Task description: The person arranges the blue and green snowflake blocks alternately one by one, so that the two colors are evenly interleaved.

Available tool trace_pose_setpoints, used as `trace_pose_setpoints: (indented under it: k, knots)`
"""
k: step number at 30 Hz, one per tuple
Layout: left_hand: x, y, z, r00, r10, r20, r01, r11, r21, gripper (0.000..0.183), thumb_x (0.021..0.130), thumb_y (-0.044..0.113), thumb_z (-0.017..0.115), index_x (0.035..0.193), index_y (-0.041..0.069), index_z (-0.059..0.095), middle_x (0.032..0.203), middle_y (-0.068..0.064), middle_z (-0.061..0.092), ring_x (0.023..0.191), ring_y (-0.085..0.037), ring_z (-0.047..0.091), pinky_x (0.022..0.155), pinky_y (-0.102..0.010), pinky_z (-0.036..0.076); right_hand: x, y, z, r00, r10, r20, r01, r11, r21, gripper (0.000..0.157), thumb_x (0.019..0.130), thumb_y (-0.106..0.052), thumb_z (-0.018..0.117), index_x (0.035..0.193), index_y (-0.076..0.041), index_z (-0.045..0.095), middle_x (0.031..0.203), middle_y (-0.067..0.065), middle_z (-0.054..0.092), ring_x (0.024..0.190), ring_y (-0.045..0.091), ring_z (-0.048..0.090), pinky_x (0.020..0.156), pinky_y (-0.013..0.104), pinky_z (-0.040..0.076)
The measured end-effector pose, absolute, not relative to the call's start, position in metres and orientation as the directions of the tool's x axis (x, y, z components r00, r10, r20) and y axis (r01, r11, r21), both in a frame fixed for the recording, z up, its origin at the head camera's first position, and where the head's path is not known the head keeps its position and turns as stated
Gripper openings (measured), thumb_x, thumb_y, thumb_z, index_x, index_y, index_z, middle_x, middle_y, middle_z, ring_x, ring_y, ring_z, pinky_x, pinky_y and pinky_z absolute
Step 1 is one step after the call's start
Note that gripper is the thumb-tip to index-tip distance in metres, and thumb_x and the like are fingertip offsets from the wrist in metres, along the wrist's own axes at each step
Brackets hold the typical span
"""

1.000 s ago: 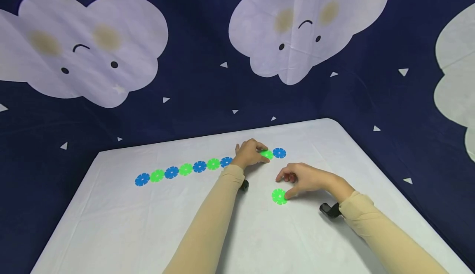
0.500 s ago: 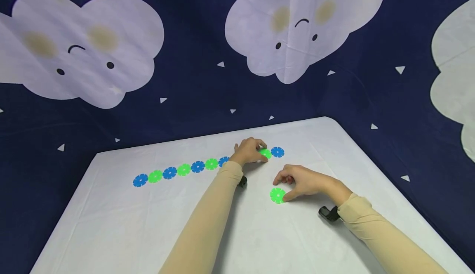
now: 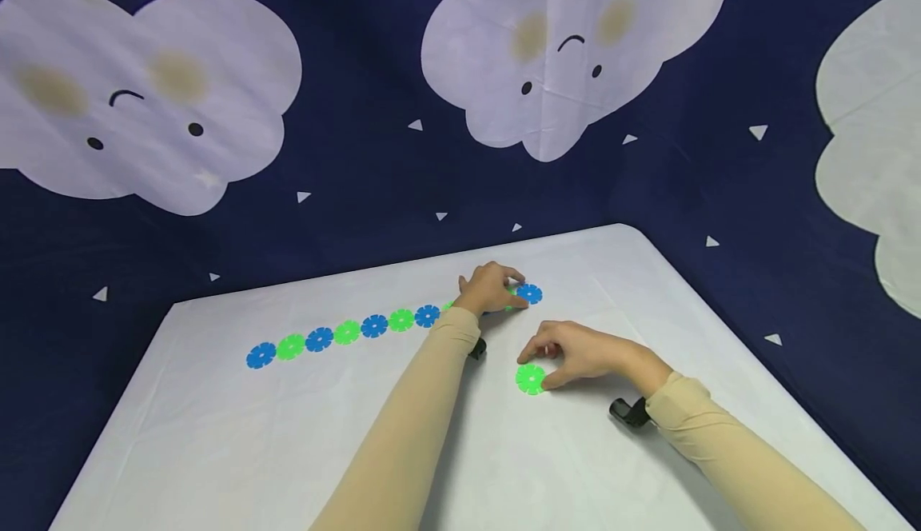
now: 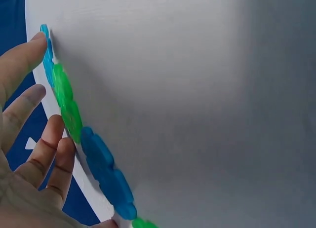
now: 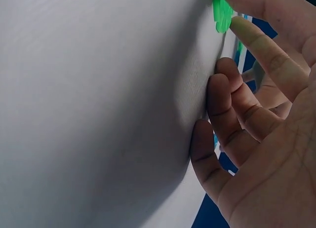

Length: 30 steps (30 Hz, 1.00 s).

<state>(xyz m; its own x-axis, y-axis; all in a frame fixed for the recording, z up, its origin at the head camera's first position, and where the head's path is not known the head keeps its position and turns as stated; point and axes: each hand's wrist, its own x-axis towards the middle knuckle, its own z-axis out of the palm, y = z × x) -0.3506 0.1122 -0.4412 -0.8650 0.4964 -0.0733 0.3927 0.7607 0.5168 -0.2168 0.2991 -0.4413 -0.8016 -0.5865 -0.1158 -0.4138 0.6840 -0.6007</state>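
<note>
A row of alternating blue and green notched building discs runs across the table. My left hand [image 3: 489, 289] is at its right end in the head view, thumb and index finger at opposite edges of the last blue building disc [image 3: 531, 294]. In the left wrist view a fingertip [image 4: 39, 40] touches blue plastic, and the other fingers spread apart beside the row. Nearer me, my right hand [image 3: 584, 353] pinches a separate green building disc [image 3: 530, 379] between thumb and index finger. The right wrist view shows that green disc [image 5: 222, 13] at those two fingertips; the other fingers curl near the table surface.
The white table [image 3: 216, 435] has its far edge against a dark blue curtain [image 3: 374, 219] printed with clouds. The left forearm [image 3: 403, 427] crosses the table and hides part of the row. A black wrist device [image 3: 628, 413] hangs under the right wrist.
My left thumb and index finger have shifted right, from the green disc to the last blue disc. The right index finger has come down to the separate green disc.
</note>
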Motion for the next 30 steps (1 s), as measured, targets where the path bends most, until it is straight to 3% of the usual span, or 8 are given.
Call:
trace_pose_setpoints:
  k: [8,17,30]
  knots:
    - [-0.348,0.113,-0.441,-0.878,0.474,-0.064,0.382,0.776,0.502,0.045,0.089,0.04,0.089,0.132,0.033,0.078,0.132,-0.002,0.071,0.135,-0.028,0.058,0.127,-0.078,0.017,-0.22,0.297,-0.443,-0.791,-0.601,-0.114,-0.428,0.678,-0.598,0.04,0.082,-0.017,0.091,0.12,-0.026,0.081,0.104,-0.005,0.067,0.095,0.011,0.057,0.088,0.026,0.05]
    - [-0.348,0.116,-0.446,-0.884,0.466,-0.043,0.38,0.767,0.516,0.045,0.089,0.043,0.089,0.131,0.032,0.078,0.13,-0.003,0.07,0.135,-0.028,0.058,0.127,-0.078,0.015,-0.217,0.294,-0.443,-0.807,-0.579,-0.111,-0.411,0.688,-0.598,0.042,0.079,-0.03,0.096,0.118,-0.024,0.08,0.103,-0.004,0.064,0.094,0.012,0.054,0.085,0.026,0.047]
    - [-0.348,0.117,-0.452,-0.9,0.435,-0.032,0.346,0.758,0.552,0.044,0.086,0.042,0.091,0.128,0.033,0.08,0.13,-0.002,0.071,0.135,-0.028,0.058,0.128,-0.077,0.01,-0.218,0.289,-0.446,-0.798,-0.591,-0.119,-0.404,0.671,-0.621,0.041,0.08,-0.016,0.092,0.111,-0.021,0.066,0.097,-0.006,0.064,0.09,0.009,0.058,0.083,0.025,0.052]
